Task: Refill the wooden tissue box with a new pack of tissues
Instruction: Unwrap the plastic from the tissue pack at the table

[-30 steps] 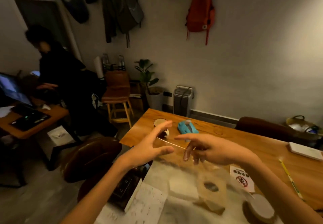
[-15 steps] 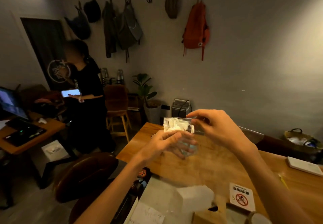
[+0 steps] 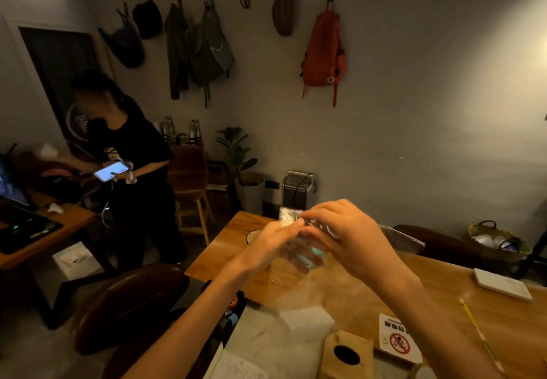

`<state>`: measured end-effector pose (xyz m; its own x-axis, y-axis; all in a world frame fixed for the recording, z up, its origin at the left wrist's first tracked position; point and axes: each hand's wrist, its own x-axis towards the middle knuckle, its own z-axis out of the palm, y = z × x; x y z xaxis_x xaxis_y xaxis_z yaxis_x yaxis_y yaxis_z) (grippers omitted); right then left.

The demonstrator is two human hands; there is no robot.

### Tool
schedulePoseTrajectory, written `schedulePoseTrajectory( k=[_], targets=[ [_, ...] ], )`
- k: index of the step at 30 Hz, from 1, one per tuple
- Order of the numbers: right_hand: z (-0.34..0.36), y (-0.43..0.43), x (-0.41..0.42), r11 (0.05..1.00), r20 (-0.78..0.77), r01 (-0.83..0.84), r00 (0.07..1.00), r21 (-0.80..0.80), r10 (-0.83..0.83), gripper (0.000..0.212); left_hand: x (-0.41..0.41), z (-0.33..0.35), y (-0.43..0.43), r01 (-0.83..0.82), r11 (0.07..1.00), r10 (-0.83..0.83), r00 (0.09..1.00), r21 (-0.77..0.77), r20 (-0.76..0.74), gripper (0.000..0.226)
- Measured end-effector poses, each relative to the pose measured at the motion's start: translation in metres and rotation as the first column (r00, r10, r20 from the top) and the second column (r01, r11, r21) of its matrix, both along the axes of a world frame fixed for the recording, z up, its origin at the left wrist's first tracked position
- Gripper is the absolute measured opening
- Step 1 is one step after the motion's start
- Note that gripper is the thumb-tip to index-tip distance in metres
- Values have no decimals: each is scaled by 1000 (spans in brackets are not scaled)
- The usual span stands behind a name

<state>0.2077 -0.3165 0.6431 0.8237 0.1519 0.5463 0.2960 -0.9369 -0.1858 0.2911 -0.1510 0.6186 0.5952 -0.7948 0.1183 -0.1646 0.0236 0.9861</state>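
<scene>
Both my hands are raised over the wooden table, holding a clear plastic wrapper between them. My left hand pinches its white crumpled end. My right hand grips the wrapper from above, and a loose stretch of film trails off to the right. Below the hands a white stack of tissues lies on the table. The wooden tissue box, with a round dark hole in its top, stands beside that stack near the frame's bottom edge.
A no-smoking sign card lies right of the box, a white tray and a yellow pencil farther right. A brown chair stands at the table's left. A person holding a phone stands at back left.
My hands have risen from low over the table and taken hold of the wrapper, now closer together around it. The view tilted up. The person at left stood up.
</scene>
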Motion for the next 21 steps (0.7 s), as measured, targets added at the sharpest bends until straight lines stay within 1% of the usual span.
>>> schedulePoseTrajectory(
  k=[2,4,6,7,8,11,14,17,19,21],
  targets=[
    [-7,1,4,1000,-93,0,996,27,2,41,2,2,3,66,998,-66,998,-15,12,50],
    [-12,3,6,997,-109,-9,994,81,18,47,5,5,6,101,995,-102,992,26,73,41],
    [-13,4,7,991,-116,-26,992,133,42,55,5,5,10,121,989,-131,982,80,133,27],
    [-13,3,6,985,-127,-36,990,170,58,57,5,4,12,125,987,-138,980,98,146,23],
    [-14,3,6,978,-134,-43,988,204,72,56,3,4,13,123,987,-137,980,103,147,24],
    [-18,4,6,966,-92,-81,990,244,106,51,0,2,16,98,992,-110,980,76,167,26],
    [-23,6,8,949,-22,-91,995,303,102,36,1,3,15,80,994,-91,980,69,177,26],
    [-26,9,7,939,43,-105,994,329,96,25,1,6,14,89,993,-102,974,72,203,26],
    [-23,6,7,928,94,-92,994,361,62,17,2,5,14,116,991,-127,971,65,201,27],
    [-12,-4,9,879,169,-43,985,475,-43,10,5,1,14,135,989,-143,968,54,205,27]
  ],
)
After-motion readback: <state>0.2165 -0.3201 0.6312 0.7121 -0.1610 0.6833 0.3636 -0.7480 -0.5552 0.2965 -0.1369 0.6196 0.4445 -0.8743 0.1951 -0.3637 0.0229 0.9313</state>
